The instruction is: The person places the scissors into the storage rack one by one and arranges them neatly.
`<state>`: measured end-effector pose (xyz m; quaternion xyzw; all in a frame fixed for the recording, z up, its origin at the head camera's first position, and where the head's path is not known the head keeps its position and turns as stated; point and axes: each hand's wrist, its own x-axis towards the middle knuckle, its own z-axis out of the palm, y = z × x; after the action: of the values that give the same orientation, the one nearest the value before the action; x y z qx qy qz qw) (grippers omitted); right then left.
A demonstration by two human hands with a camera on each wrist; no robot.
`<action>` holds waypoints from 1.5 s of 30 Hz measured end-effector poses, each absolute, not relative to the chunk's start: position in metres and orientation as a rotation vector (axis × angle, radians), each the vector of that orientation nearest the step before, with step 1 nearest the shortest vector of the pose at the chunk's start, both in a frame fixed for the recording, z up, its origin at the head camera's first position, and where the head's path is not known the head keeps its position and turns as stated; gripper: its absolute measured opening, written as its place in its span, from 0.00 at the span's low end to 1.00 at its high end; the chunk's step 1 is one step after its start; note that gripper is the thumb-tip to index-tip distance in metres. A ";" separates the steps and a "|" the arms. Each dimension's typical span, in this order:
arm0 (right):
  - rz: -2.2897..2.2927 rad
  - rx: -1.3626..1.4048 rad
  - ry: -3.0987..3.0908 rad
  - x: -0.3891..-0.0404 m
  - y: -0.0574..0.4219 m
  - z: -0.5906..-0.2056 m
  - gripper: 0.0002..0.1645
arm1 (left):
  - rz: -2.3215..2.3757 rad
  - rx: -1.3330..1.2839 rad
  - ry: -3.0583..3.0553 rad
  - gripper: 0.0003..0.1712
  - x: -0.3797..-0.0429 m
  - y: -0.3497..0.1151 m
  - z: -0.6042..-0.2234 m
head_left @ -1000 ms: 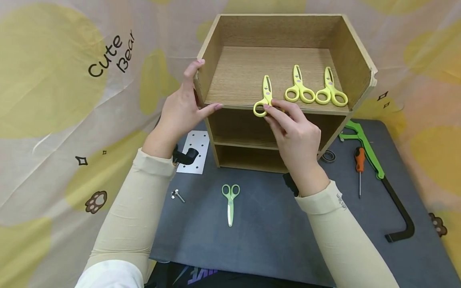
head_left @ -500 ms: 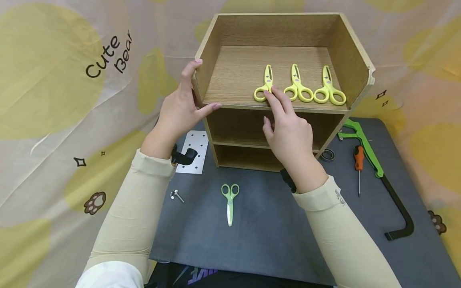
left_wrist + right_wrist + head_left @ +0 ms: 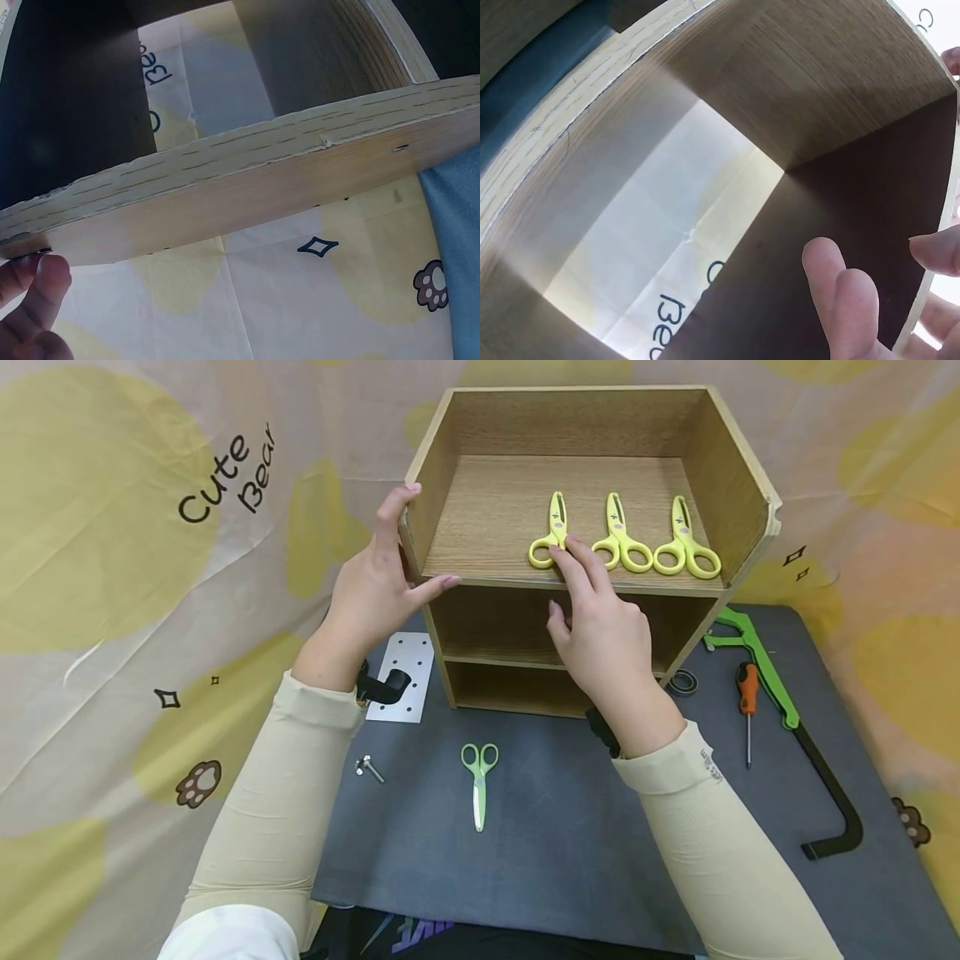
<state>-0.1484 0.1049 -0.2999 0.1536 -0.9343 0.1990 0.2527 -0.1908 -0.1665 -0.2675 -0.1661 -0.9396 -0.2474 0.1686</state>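
A wooden shelf unit point(image 3: 570, 518) stands at the back of the table in the head view. My left hand point(image 3: 371, 597) grips the left side panel, thumb across the front edge and fingers against the outside. Yellow scissors point(image 3: 550, 545) lie on the top board, blades pointing back. The index and middle fingertips of my right hand point(image 3: 611, 639) rest on the right handle of these scissors and partly cover it; the thumb hangs apart below. To the right lie two similar yellow scissors, the middle pair point(image 3: 619, 531) and the right pair point(image 3: 684, 539).
Green scissors point(image 3: 480, 785) lie on the grey tabletop point(image 3: 555, 852). At left are bolts point(image 3: 369, 768) and a white perforated plate point(image 3: 416, 652). On the right lie a tape roll point(image 3: 683, 683), an orange-handled screwdriver point(image 3: 747, 693) and a green-handled hacksaw frame point(image 3: 772, 677).
The left yellow scissors have gone from the front edge, pinched in my right hand, back onto the top board. My right thumb has let go. The left hand stays on the panel.
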 end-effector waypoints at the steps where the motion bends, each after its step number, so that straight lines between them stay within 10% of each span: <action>1: 0.541 0.418 -2.541 -0.148 0.105 -0.300 0.36 | -0.703 -0.474 -2.670 0.58 -0.191 -0.167 -0.268; 22: 0.622 0.586 -2.273 -0.106 0.081 -0.315 0.34 | -0.675 -0.492 -2.656 0.59 -0.191 -0.167 -0.269; 34: 0.468 0.842 -2.637 -0.100 0.045 -0.402 0.29 | -0.691 -0.510 -2.646 0.58 -0.190 -0.166 -0.268; 45: 1.327 0.640 -3.111 -0.107 0.034 -0.480 0.15 | -0.701 -0.462 -2.681 0.59 -0.190 -0.167 -0.268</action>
<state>-0.1069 0.0342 -0.4801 0.1838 -0.8936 0.3811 -0.1496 -0.1902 -0.1675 -0.2680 -0.1622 -0.9411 -0.2462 0.1654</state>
